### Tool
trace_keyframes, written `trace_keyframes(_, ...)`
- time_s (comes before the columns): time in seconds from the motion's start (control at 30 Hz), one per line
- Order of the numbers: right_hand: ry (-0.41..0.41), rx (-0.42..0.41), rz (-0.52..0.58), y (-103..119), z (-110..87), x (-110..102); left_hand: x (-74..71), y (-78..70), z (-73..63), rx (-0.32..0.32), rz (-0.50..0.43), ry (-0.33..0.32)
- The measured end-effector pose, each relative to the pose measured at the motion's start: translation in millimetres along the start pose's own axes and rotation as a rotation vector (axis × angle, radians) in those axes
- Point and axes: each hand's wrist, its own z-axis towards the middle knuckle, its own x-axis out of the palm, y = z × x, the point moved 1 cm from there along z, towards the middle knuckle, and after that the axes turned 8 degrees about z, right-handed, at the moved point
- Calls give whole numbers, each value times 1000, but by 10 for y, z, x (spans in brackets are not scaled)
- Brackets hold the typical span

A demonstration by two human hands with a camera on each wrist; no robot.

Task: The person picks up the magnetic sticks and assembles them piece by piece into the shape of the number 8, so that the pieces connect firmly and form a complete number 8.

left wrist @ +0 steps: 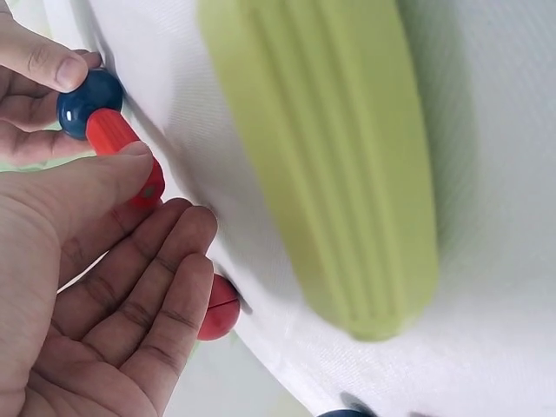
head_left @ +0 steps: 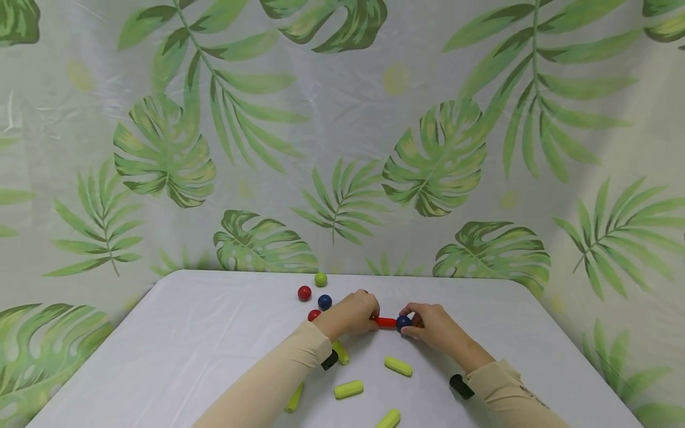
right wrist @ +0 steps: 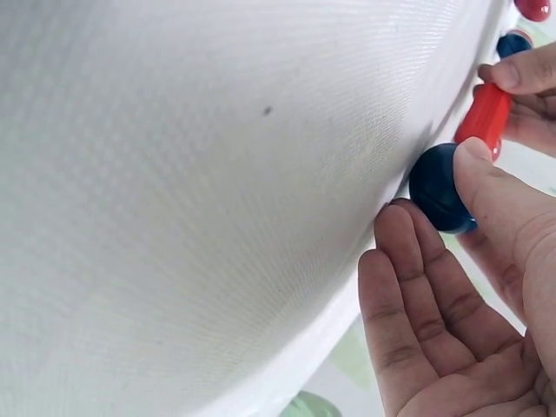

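Note:
My left hand pinches one end of a short red stick just above the white tablecloth. My right hand pinches a dark blue ball against the stick's other end. In the left wrist view the thumb lies over the red stick, with the blue ball at its tip between the right hand's fingers. In the right wrist view thumb and fingers hold the blue ball, and the red stick runs off to the left hand.
Loose balls lie beyond the left hand: green, red, blue, another red. Several yellow-green sticks lie near the forearms. The table ends at a leaf-print backdrop.

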Motion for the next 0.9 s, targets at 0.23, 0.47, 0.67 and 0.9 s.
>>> trace_keyframes(0.23,-8,-17,-25,-36,7,19,-49,15,-23,-7,-44,12)
trace_keyframes(0.47,-6,-34,-23,-14,-11,14,-142,95,-25,30,-7,-38)
trace_keyframes(0.67,-3,-38,-18,16,-30,9,-301,212,-52,57,-31,-101)
trace_keyframes(0.9,3,-5,-26,-4,-18,13,-395,362,-93,46,-82,-151)
